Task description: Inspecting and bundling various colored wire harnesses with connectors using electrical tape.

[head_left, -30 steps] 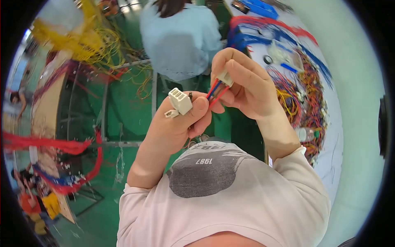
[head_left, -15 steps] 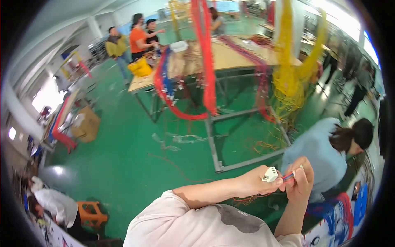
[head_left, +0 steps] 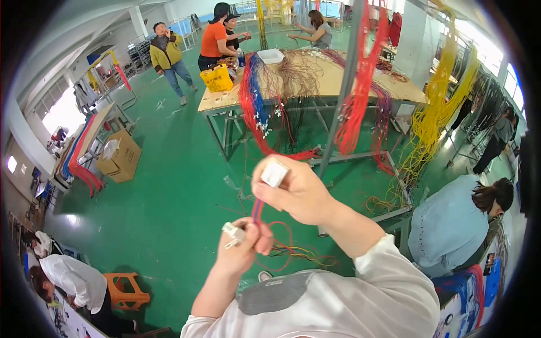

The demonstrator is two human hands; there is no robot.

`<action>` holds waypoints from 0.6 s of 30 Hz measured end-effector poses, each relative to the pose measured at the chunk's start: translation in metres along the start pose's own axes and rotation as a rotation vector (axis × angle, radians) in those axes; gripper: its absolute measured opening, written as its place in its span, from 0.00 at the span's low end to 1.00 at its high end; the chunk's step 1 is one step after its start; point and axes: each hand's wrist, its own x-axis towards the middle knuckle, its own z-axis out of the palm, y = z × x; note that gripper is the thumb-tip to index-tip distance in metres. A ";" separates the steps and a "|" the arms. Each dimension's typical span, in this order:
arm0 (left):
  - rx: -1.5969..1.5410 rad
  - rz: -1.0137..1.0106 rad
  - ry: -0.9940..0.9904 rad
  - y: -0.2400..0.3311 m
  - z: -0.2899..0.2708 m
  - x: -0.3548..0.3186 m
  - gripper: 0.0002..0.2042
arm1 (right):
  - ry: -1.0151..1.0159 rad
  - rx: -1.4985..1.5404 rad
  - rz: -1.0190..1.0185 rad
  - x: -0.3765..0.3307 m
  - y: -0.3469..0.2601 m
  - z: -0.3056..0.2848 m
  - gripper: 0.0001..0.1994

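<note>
Both my hands are closed on one wire harness in front of my chest. My left hand (head_left: 241, 250) grips its lower part, with a white plug connector (head_left: 233, 234) sticking out at the thumb side. Higher up, my right hand (head_left: 301, 191) pinches a blocky white connector (head_left: 275, 172) between thumb and fingers. Red and blue wires (head_left: 257, 211) stretch between the two hands. Below my left hand hang loose red, yellow and dark wires (head_left: 301, 253), trailing to the right in front of my shirt. The fingertips of my left hand are partly blurred.
Ahead stands a worktable (head_left: 332, 73) draped with red, blue and brown wire bundles. Red wires (head_left: 358, 112) and yellow wires (head_left: 445, 96) hang from a grey metal frame (head_left: 338, 107). A person in light blue (head_left: 451, 219) bends at right. An orange stool (head_left: 127, 290) stands lower left.
My hands have moved left across the view with the harness. My right hand has risen above the left, and more wire shows between them. The view has turned somewhat.
</note>
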 end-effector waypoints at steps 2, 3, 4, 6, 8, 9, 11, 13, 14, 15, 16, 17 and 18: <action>0.042 0.030 0.025 0.026 -0.035 -0.009 0.15 | -0.010 0.080 0.033 0.027 0.011 0.032 0.03; 0.096 0.061 0.106 0.038 -0.053 -0.014 0.15 | -0.025 0.164 0.060 0.040 0.018 0.049 0.03; 0.151 0.090 0.187 0.047 -0.068 -0.018 0.16 | -0.084 0.073 0.113 0.052 0.030 0.063 0.04; 0.209 0.120 0.321 0.063 -0.088 -0.024 0.16 | -0.303 -0.054 0.132 0.073 0.060 0.084 0.08; 0.256 0.123 0.461 0.078 -0.111 -0.030 0.16 | -0.376 -0.220 -0.073 0.096 0.075 0.100 0.10; 0.253 0.124 0.461 0.084 -0.120 -0.030 0.16 | -0.378 -0.222 -0.072 0.109 0.079 0.106 0.10; 0.325 0.207 0.489 0.097 -0.139 -0.028 0.17 | -0.513 -0.097 0.062 0.136 0.086 0.116 0.10; 0.317 0.167 0.464 0.110 -0.164 -0.017 0.17 | -0.443 -0.077 0.076 0.160 0.100 0.126 0.11; 0.371 0.220 0.556 0.112 -0.176 -0.006 0.17 | -0.432 -0.031 0.127 0.172 0.114 0.133 0.11; 0.425 0.281 0.653 0.116 -0.186 0.004 0.17 | -0.429 0.014 0.176 0.183 0.128 0.138 0.12; 0.431 0.201 0.658 0.120 -0.195 0.016 0.18 | -0.424 -0.042 0.060 0.194 0.146 0.137 0.12; 0.441 0.221 0.673 0.123 -0.206 0.028 0.18 | -0.446 -0.036 0.046 0.209 0.157 0.133 0.12; 0.441 0.189 0.626 0.124 -0.218 0.039 0.17 | -0.453 -0.038 0.058 0.223 0.166 0.127 0.13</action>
